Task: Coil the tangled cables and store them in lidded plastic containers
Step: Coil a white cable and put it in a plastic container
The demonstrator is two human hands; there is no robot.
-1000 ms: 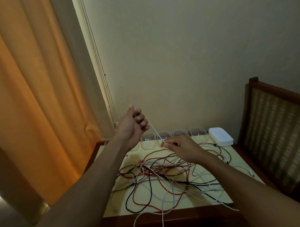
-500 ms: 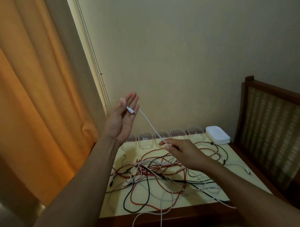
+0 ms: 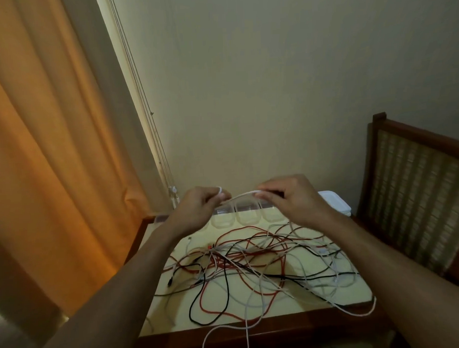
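A white cable (image 3: 239,196) stretches between my two hands above the table's far side. My left hand (image 3: 198,210) is closed on one end, a small loop showing over its fingers. My right hand (image 3: 291,197) pinches the cable a short way along. From there the cable drops into a tangle of red, black and white cables (image 3: 252,264) spread over the pale yellow table (image 3: 300,302). Several clear plastic containers (image 3: 246,215) stand in a row at the table's back edge, partly hidden by my hands. A stack of white lids (image 3: 336,204) lies at the back right.
An orange curtain (image 3: 53,154) hangs at the left with blind cords (image 3: 154,140) beside it. A wooden chair with a woven back (image 3: 416,193) stands close to the table's right side. Some white cable loops hang over the table's front edge (image 3: 229,335).
My left hand came down from its raised, open pose and closed on the white cable. My right hand rose off the tangle. Both hands are now level and close together.
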